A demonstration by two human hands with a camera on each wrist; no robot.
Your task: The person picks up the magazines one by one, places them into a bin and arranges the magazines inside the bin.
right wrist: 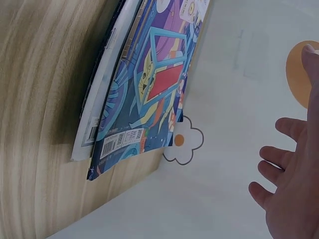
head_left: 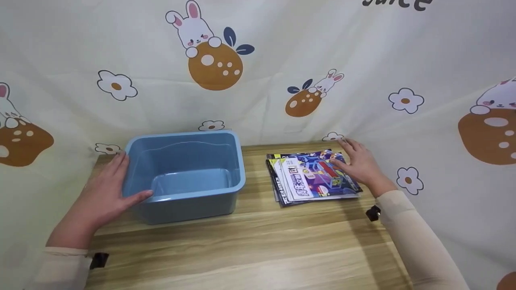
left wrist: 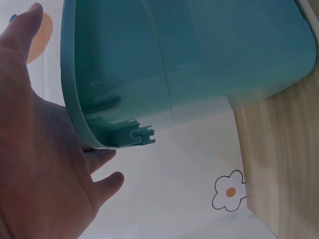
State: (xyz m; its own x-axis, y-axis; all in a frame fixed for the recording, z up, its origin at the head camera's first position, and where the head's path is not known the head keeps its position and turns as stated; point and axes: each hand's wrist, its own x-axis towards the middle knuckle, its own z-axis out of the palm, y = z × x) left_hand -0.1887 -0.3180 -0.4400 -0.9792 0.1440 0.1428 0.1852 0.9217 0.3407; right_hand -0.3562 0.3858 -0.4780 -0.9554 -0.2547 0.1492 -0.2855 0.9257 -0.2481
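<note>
An empty blue plastic tub [head_left: 189, 207] stands on the wooden table, left of the middle. At its left side is my left hand [head_left: 105, 191], fingers fairly straight along the outside and thumb extended over the near corner. In the left wrist view the hand [left wrist: 45, 149] lies close beside the tub's rim [left wrist: 70, 89], thumb spread away. To the right of the tub lies a stack of magazines [head_left: 314, 177] with a colourful top cover. My right hand [head_left: 360, 163] is over the stack's right edge, holding nothing; the right wrist view shows its fingers [right wrist: 276, 157] loosely spread, apart from the magazines [right wrist: 149, 84].
A pale curtain [head_left: 266, 48] printed with rabbits, oranges and flowers hangs behind the table and along both sides. Bare wooden tabletop [head_left: 250, 253] lies in front of the tub and the stack. A small black clip-like piece [head_left: 373, 213] shows beside the right sleeve.
</note>
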